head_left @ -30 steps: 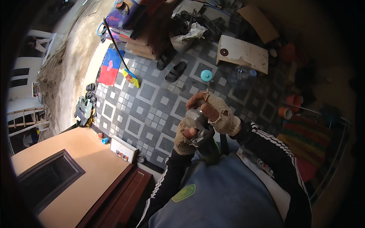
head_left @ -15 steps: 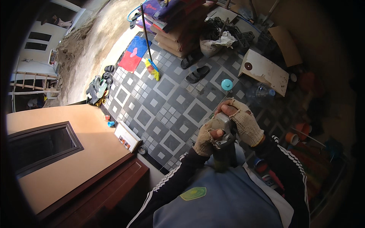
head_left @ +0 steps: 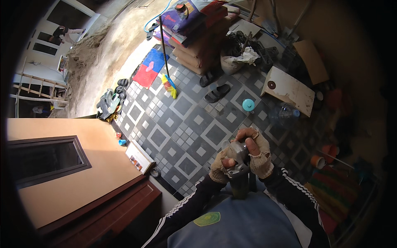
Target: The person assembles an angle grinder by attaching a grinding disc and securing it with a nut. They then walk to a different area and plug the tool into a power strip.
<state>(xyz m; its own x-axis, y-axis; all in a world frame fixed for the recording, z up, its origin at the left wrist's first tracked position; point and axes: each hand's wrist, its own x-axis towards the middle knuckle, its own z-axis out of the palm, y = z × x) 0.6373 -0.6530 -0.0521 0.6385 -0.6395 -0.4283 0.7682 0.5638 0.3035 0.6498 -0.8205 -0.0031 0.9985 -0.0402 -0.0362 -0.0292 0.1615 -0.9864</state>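
While your gloved left hand (head_left: 220, 168) grips the neck of a metal-headed power tool (head_left: 240, 172) near your blue-grey shirt (head_left: 248, 223), your right hand (head_left: 259, 155) curls fingers and thumb against its far end, the tool likely heavy, rigid and best held round its dark body.

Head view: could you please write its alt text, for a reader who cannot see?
A person's left hand and right hand, in worn fingerless gloves, hold a metal-headed tool above a patterned tile floor. Beyond are dark sandals, a round turquoise object and stacked sacks.
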